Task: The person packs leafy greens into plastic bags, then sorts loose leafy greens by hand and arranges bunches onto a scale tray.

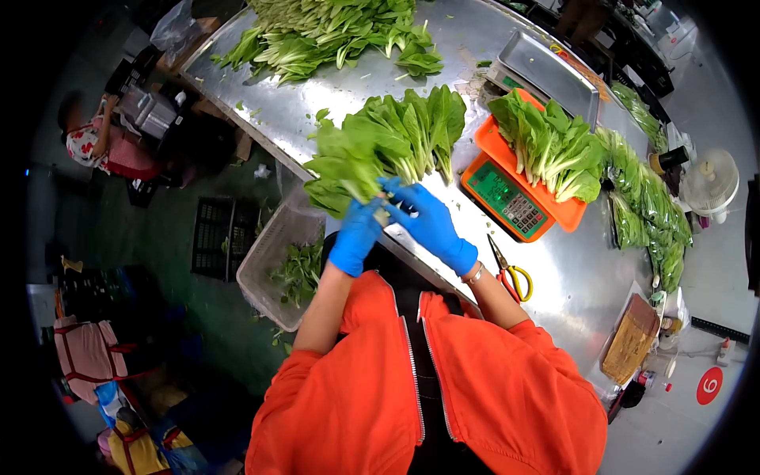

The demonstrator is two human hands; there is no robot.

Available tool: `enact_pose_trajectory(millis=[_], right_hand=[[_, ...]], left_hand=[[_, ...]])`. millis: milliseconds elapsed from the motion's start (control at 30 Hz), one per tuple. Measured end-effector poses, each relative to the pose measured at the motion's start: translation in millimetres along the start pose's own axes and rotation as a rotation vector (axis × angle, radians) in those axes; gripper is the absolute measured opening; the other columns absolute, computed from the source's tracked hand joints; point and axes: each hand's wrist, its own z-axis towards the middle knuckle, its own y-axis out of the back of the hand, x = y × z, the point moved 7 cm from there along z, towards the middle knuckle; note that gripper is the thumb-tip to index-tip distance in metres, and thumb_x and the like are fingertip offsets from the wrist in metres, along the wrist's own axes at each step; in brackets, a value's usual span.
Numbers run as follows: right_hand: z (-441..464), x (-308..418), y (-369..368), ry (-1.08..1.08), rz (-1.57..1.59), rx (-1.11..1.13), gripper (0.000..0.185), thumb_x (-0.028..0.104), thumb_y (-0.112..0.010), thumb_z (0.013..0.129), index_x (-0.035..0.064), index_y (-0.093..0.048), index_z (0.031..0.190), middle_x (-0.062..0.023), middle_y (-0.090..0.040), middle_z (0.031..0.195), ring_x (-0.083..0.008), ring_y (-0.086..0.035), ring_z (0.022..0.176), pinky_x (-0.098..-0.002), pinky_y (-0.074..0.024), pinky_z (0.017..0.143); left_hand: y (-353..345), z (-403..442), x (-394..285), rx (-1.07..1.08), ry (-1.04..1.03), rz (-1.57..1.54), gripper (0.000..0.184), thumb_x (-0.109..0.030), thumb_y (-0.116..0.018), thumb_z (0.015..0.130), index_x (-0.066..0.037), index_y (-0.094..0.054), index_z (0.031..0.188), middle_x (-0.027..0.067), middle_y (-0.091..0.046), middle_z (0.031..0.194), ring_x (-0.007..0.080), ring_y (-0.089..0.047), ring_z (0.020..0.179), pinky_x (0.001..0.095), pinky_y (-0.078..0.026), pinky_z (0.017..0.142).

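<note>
My left hand, in a blue glove, is closed around the stem end of a bunch of leafy greens, whose leaves are blurred by motion. At the same stems, my right hand, also gloved in blue, has its fingers bent in and pinching; exactly what they grip is partly hidden. Just beyond both hands, a row of trimmed greens lies on the metal table. Yellow-and-red-handled scissors rest to the right of my right hand.
An orange scale carries more greens. A large pile of greens covers the far side. Bagged greens and a wooden block lie right. Below the table edge stands a white bin with leaves. A person sits left.
</note>
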Motion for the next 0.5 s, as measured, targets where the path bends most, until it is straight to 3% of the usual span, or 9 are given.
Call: enact_pose_trajectory(millis=[67,167,200,233,333,467,500], right_hand=[[5.9,-24.2,5.6,-0.022,0.011,-0.172,0.024,0.016,-0.06,0.072,0.0076,-0.055,0.094,-0.0075,-0.052,0.077,-0.0185,-0.053,0.06,-0.0272,-0.0434,0.055],[0.5,-48.8,-23.8,0.07,-0.317,0.011,0.03,0.019,-0.06,0.071,0.0081,-0.053,0.098,-0.0089,-0.052,0.081,-0.0212,-0.054,0.07,-0.0305,-0.0444,0.057],[-3.8,-48.3,-37.9,0.15,-0.484,0.118,0.033,0.02,-0.06,0.07,0.0085,-0.052,0.099,-0.0095,-0.052,0.083,-0.0223,-0.054,0.075,-0.0324,-0.0447,0.059],[-6.5,-58.4,-51.6,0.005,-0.64,0.304,0.039,0.024,-0.06,0.069,0.0119,-0.049,0.104,-0.0106,-0.052,0.088,-0.0256,-0.052,0.083,-0.0365,-0.0442,0.064],[-9.4,-86.6,-71.8,0.031,-0.686,0.263,0.032,0.02,-0.059,0.069,0.0095,-0.052,0.098,-0.0123,-0.052,0.087,-0.0285,-0.053,0.078,-0.0365,-0.0443,0.063],[-7.4,-88.7,-60.7,-0.039,-0.492,0.182,0.028,0.019,-0.058,0.068,0.0065,-0.055,0.093,-0.0128,-0.054,0.079,-0.0252,-0.055,0.066,-0.034,-0.0443,0.056],[-3.3,-95.9,-60.8,-0.178,-0.176,0.23,0.026,0.019,-0.057,0.07,0.0044,-0.056,0.091,-0.0128,-0.055,0.076,-0.0218,-0.054,0.062,-0.0317,-0.0438,0.055]], left_hand=[[27.3,-10.3,-16.9,-0.091,-0.053,-0.213,0.024,-0.012,-0.045,0.083,-0.005,-0.042,0.107,0.0157,-0.045,0.116,0.0247,-0.05,0.097,0.0405,-0.045,0.079],[87.7,-35.4,-29.6,-0.264,-0.157,-0.288,0.024,-0.013,-0.045,0.084,-0.006,-0.043,0.107,0.0134,-0.05,0.107,0.022,-0.053,0.086,0.0363,-0.046,0.073],[92.4,-39.7,-32.8,-0.192,-0.183,-0.383,0.025,-0.013,-0.046,0.084,-0.006,-0.042,0.107,0.0112,-0.052,0.099,0.0198,-0.052,0.079,0.0336,-0.045,0.069],[95.3,-43.3,-33.8,-0.117,-0.207,-0.478,0.025,-0.013,-0.046,0.084,-0.006,-0.042,0.107,0.009,-0.054,0.09,0.0175,-0.051,0.073,0.0309,-0.044,0.064],[107.6,-55.4,-23.1,-0.202,-0.182,-0.49,0.023,-0.012,-0.046,0.084,-0.007,-0.044,0.106,0.0053,-0.052,0.079,0.0142,-0.046,0.063,0.0278,-0.04,0.057],[112.2,-62.8,-10.9,-0.32,-0.134,-0.399,0.02,-0.01,-0.046,0.083,-0.006,-0.046,0.103,0.0062,-0.055,0.084,0.0151,-0.052,0.072,0.0295,-0.044,0.065],[109.5,-62.7,-9.7,-0.401,-0.141,-0.349,0.02,-0.01,-0.046,0.083,-0.005,-0.047,0.102,0.008,-0.056,0.089,0.0169,-0.053,0.079,0.0314,-0.044,0.07]])
